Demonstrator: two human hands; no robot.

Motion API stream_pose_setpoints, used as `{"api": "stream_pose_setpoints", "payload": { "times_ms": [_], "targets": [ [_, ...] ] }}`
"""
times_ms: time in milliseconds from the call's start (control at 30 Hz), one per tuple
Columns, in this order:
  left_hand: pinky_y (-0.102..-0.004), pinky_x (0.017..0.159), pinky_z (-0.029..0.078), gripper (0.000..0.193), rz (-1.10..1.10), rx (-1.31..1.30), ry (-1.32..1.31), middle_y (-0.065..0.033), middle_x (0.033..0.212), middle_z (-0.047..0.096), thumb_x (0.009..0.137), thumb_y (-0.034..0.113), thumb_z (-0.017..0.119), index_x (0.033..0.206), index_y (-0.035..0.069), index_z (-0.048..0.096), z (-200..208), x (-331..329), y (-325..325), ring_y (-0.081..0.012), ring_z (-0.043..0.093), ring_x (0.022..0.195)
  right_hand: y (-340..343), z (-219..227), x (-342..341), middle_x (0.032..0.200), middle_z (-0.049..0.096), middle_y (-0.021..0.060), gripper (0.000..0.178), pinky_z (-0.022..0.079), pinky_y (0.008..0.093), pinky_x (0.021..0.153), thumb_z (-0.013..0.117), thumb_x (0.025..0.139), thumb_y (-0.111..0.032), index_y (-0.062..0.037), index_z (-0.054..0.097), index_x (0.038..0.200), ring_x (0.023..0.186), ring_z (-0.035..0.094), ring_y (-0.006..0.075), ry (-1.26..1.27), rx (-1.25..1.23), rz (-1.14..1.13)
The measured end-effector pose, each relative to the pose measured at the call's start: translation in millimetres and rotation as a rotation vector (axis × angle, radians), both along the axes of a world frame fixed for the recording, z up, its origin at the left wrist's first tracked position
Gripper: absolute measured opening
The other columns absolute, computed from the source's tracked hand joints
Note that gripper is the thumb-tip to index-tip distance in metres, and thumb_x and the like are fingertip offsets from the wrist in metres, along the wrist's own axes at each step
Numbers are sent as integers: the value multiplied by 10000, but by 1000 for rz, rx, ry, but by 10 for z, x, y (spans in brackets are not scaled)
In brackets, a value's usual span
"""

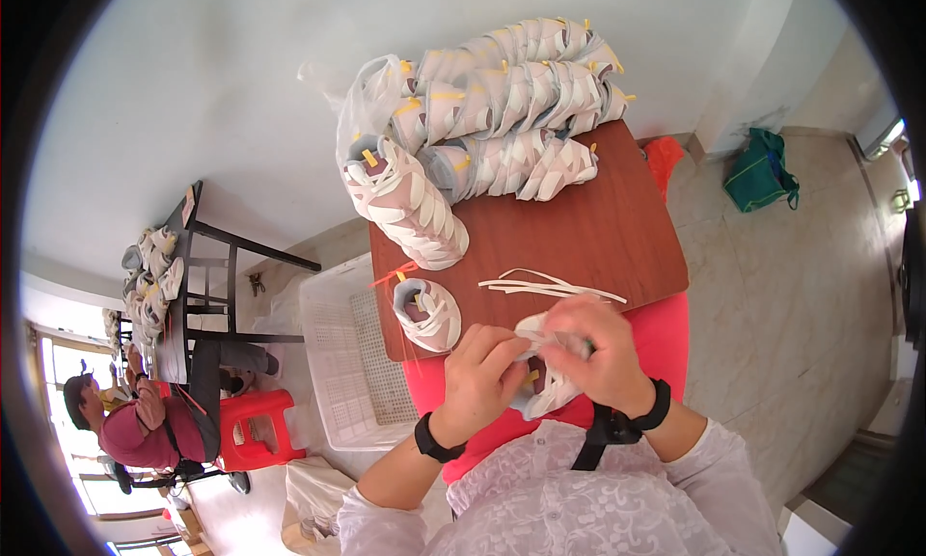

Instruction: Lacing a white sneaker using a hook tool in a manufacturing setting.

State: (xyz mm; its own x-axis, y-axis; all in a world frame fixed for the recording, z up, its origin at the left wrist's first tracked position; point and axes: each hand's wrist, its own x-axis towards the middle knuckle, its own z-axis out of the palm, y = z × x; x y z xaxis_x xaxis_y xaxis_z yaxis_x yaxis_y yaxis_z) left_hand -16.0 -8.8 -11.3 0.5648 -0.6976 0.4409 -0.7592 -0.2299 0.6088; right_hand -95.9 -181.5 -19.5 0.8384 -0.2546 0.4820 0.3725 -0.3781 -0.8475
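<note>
- Crate (334, 368) sits beside the table (579, 233), seemingly for easy reach: one.
- Stacked shoes (502, 98) nest together, likely saving room: four rows, by my count.
- Loose shoe (439, 325) stands apart, perhaps to be handy: one.
- Left hand (477, 368) pinches the held shoe, apparently steadying it.
- Held shoe (558, 390), between belly and table: one.
- Laces (540, 288) lie lengthwise, perhaps against tangling: several, overlapping.
- Right hand (603, 353): fingers gathered, blurred; I can't tell what they grip.
</note>
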Motion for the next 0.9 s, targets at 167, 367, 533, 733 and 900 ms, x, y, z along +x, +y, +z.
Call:
{"api": "stream_pose_setpoints", "payload": {
  "times_ms": [167, 367, 533, 733, 900],
  "targets": [
    [-328, 588, 437, 354, 281, -163, -230, -108, 837, 557, 600, -102, 644, 922, 33, 583, -66, -60, 97, -257, 542, 708, -137, -176, -22, 1093, 558, 52, 381, 404, 278, 911, 653, 841, -136, 35, 502, 1147, 1065, 492, 125, 192, 577, -205],
    [-326, 662, 471, 331, 153, -86, -92, -117, 995, 552, 645, 41, 765, 910, 54, 566, -253, -156, 124, -270, 558, 850, -86, -290, -113, 1094, 578, 39, 361, 497, 265, 811, 541, 948, -215, 0, 497, 1235, 953, 576, 100, 510, 1064, 314],
    [-352, 958, 404, 655, -138, -381, 890, -139, 1321, 362, 765, 232, 761, 1229, 50, 336, -227, -115, 67, -234, 416, 1208, -65, -244, -34, 996, 613, 41, 274, 505, 255, 731, 540, 943, -184, -11, 534, 1155, 865, 594, 102, 467, 1092, 304],
    [-326, 945, 438, 571, 65, -330, 1053, -94, 1169, 538, 806, 78, 710, 1268, 8, 382, -101, -283, -101, -169, 534, 1082, 161, -360, -30, 780, 615, 81, 203, 439, 276, 610, 584, 900, -175, 17, 543, 952, 701, 543, 108, 446, 396, -121],
    [-341, 928, 463, 515, -72, -612, 1381, -96, 1196, 554, 832, 26, 664, 1273, 23, 397, -334, -115, 17, -185, 550, 1090, 21, -180, -71, 917, 637, 76, 281, 467, 244, 704, 626, 877, -145, 8, 513, 1083, 818, 584, 112, 420, 690, 75]
  ]
}}
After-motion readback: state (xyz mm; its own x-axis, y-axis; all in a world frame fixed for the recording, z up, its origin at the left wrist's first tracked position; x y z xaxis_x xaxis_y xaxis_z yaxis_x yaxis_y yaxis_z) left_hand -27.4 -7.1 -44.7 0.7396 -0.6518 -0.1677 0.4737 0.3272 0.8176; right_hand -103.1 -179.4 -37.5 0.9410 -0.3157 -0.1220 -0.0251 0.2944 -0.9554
